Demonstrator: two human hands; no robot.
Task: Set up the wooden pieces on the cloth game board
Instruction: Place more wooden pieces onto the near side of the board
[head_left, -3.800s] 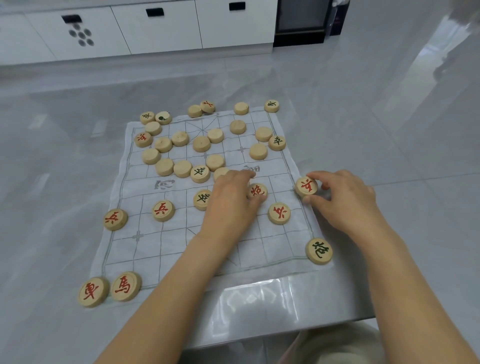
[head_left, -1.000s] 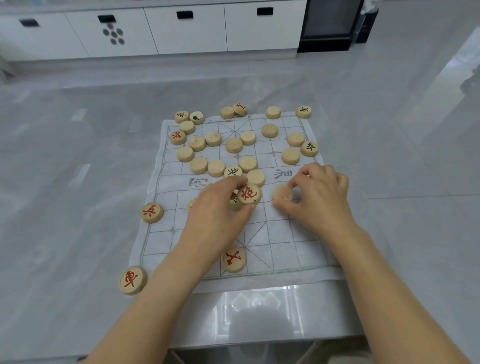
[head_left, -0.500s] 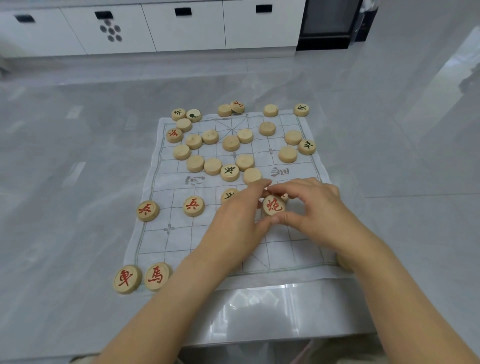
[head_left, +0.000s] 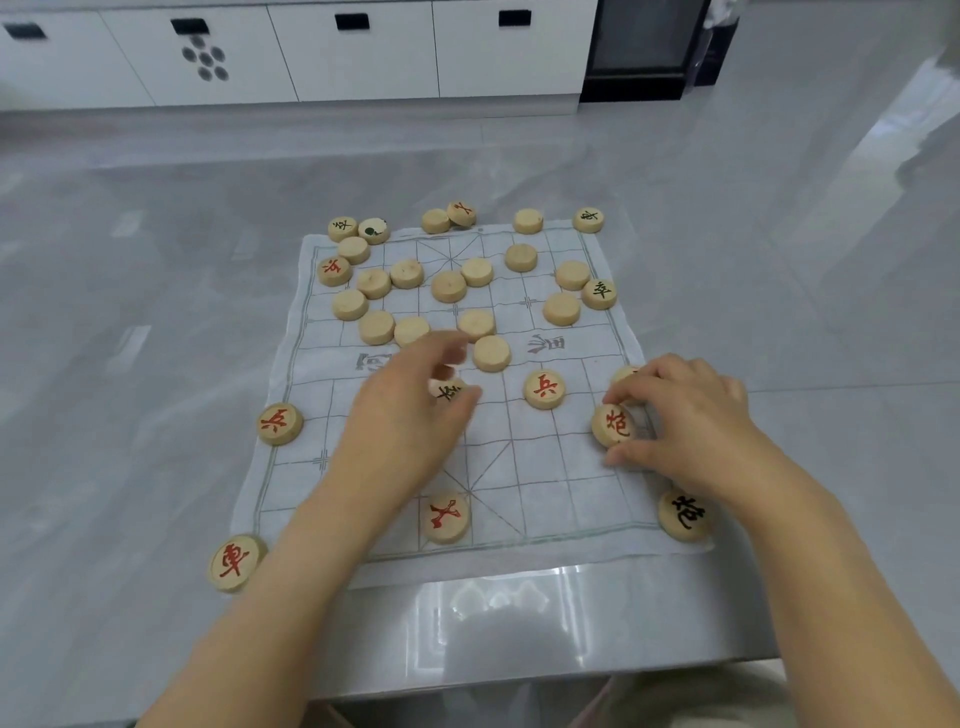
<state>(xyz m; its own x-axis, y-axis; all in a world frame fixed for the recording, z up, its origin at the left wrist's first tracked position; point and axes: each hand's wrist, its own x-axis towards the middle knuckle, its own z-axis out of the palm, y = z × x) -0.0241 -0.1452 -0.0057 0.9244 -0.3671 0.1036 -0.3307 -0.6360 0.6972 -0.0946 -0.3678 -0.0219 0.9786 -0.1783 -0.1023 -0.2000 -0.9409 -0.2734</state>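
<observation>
A white cloth game board (head_left: 550, 483) with a printed grid lies on the grey table. My right hand (head_left: 691, 421) pinches a red-marked wooden disc (head_left: 612, 425) at the board's right side. My left hand (head_left: 410, 415) pinches a dark-marked disc (head_left: 448, 391) near the board's middle. Red-marked discs lie face up on the near half: one (head_left: 544, 388) right of centre, one (head_left: 280, 423) at the left edge, one (head_left: 445, 517) at the near edge. Several blank-faced discs (head_left: 491, 353) crowd the far half.
A red-marked disc (head_left: 234, 562) sits off the near left corner and a dark-marked disc (head_left: 683, 515) at the near right corner. More discs (head_left: 588, 220) line the far edge. White cabinets (head_left: 358, 52) stand behind the table. The table's near edge (head_left: 519, 675) is close to me.
My right hand carried the red-marked disc from the board's middle to its right side. My left hand pulled back left and now pinches a dark-marked disc.
</observation>
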